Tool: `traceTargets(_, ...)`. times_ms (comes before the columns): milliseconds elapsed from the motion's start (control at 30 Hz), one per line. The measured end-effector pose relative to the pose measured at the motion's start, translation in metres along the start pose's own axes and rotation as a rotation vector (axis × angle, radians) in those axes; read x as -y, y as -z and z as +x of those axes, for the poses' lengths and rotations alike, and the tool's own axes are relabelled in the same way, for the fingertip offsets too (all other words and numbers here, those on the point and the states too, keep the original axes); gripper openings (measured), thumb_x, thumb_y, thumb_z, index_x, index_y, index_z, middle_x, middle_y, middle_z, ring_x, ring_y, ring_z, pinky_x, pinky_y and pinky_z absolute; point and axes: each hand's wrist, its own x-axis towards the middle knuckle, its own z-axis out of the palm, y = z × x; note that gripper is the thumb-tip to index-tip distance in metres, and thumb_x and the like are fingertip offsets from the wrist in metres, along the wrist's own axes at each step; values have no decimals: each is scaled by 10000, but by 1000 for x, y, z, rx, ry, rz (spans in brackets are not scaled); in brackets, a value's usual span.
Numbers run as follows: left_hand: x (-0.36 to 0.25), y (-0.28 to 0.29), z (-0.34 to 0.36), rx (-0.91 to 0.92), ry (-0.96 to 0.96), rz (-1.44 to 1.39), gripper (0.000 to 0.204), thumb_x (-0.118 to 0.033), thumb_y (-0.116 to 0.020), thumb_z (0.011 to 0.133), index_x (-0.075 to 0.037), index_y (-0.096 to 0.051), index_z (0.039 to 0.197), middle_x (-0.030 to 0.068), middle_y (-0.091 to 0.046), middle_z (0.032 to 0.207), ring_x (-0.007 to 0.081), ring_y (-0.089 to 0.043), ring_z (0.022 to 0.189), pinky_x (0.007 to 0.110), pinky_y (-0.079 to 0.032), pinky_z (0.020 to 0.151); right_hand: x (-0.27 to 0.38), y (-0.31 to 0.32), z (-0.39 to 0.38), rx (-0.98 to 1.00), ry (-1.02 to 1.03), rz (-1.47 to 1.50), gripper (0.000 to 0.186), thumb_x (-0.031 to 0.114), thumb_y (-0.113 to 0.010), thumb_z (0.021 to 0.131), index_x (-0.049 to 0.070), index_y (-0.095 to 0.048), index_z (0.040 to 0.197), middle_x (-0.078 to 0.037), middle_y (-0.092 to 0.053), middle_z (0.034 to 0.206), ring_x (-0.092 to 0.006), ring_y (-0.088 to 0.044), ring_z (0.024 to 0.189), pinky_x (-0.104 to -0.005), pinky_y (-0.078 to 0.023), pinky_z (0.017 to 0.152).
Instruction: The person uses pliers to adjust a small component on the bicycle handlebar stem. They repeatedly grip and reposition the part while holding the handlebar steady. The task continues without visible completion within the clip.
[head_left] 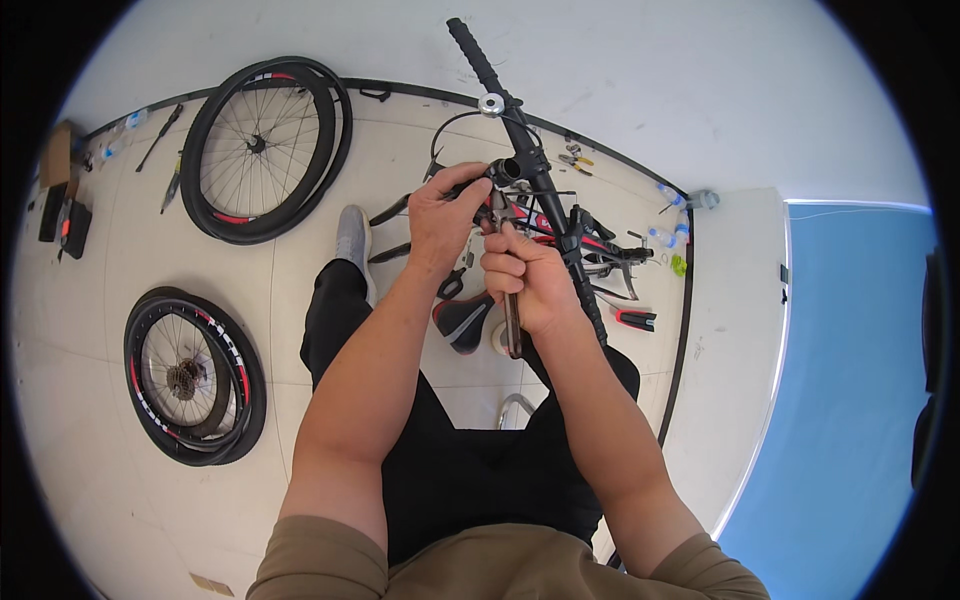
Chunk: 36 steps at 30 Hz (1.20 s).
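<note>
Fingers (502, 263) of right hand (533, 278) curl around metal tool (514, 335).

- Two hands: my left hand (440, 228), my right hand (530, 272)
- One metal tool (514, 330) in my grip
- One handlebar (541, 182)
- One bell (491, 105)
- One saddle (463, 322)
- One pair of pliers (584, 161)
- Two wheel stacks (257, 144) (183, 380)
- Bottles (662, 236), too small for me to count

Left hand (443, 222) at handlebar stem (526, 164), right hand (537, 279) around metal tool (514, 330)

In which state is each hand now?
Left hand: at the handlebar stem; its grip cannot be told.
Right hand: closed, holding a metal tool.
</note>
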Motion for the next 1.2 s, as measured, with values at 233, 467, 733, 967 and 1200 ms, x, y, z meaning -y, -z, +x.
traceTargets(233,1,-1,3,0,-17,-16,212,-18,-683,879,15,-713,1087,68,-707,908,109,-646,700,239,-525,534,2,-4,-3,5,-46,105,237,172,-520,1040,-23,-527,1176,5,-505,819,-45,-396,580,-201,-297,455)
traceTargets(467,10,1,5,-9,-81,29,238,11,-665,865,17,-707,1099,68,-700,915,110,-639,688,242,-522,547,-3,2,0,-1,39,-68,217,189,-527,1040,7,-550,1156,6,-511,824,-45,-382,576,-196,-289,458)
traceTargets(733,7,-1,2,3,-11,10,302,74,-642,833,8,-688,1124,61,-689,847,102,-615,614,234,-502,520,-4,4,0,-45,114,-258,174,186,-547,1033,32,-582,1106,-16,-549,845,-55,-394,585,-201,-302,473)
traceTargets(967,8,-1,2,21,-19,15,311,65,-665,829,2,-683,1133,52,-688,821,94,-608,590,224,-490,510,-4,4,1,4,77,-139,193,194,-547,1032,24,-572,1121,-5,-540,847,-45,-390,590,-192,-301,470)
traceTargets(1200,8,-1,1,26,-13,0,320,62,-669,825,-1,-681,1139,50,-691,826,93,-608,583,226,-494,513,0,1,-1,-5,67,-200,185,191,-553,1030,30,-577,1116,-11,-541,856,-48,-396,596,-195,-308,474)
